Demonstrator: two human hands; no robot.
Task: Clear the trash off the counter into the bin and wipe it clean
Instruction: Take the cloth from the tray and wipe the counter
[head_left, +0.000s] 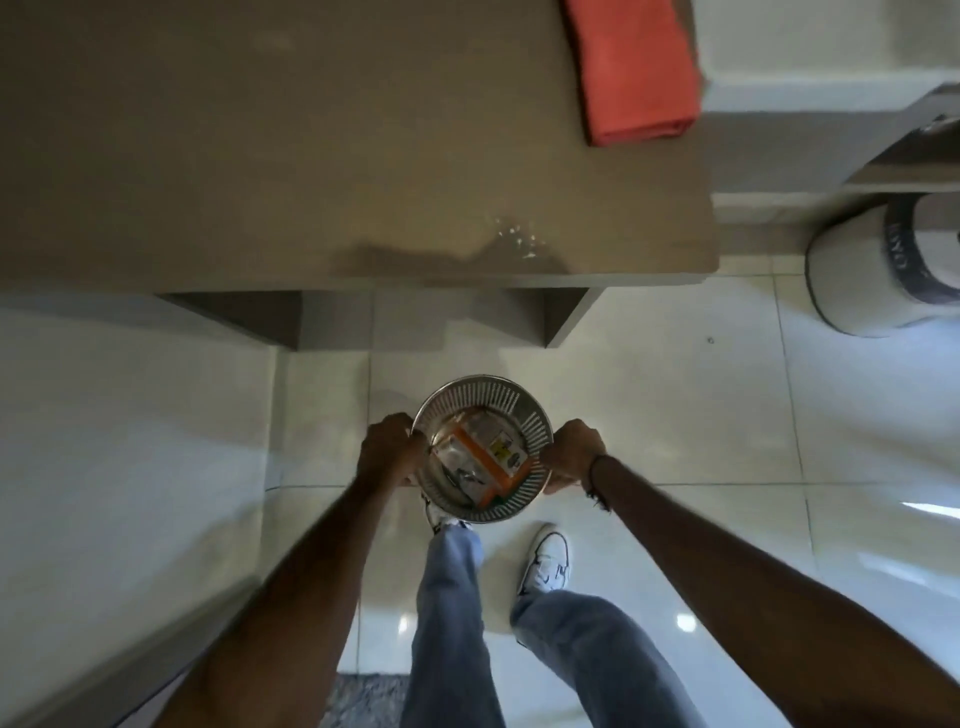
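Observation:
A round metal slotted bin is held above the tiled floor, in front of the counter. My left hand grips its left rim and my right hand grips its right rim. Inside the bin lies an orange and white carton with other scraps. The brown counter spreads across the top of the view. Small white crumbs lie near its front right corner. A folded orange cloth rests at the counter's far right.
A white cylindrical container with a dark band stands on the floor to the right. A white surface fills the left side. My legs in jeans and a white shoe are below the bin. A grey mat lies at the bottom.

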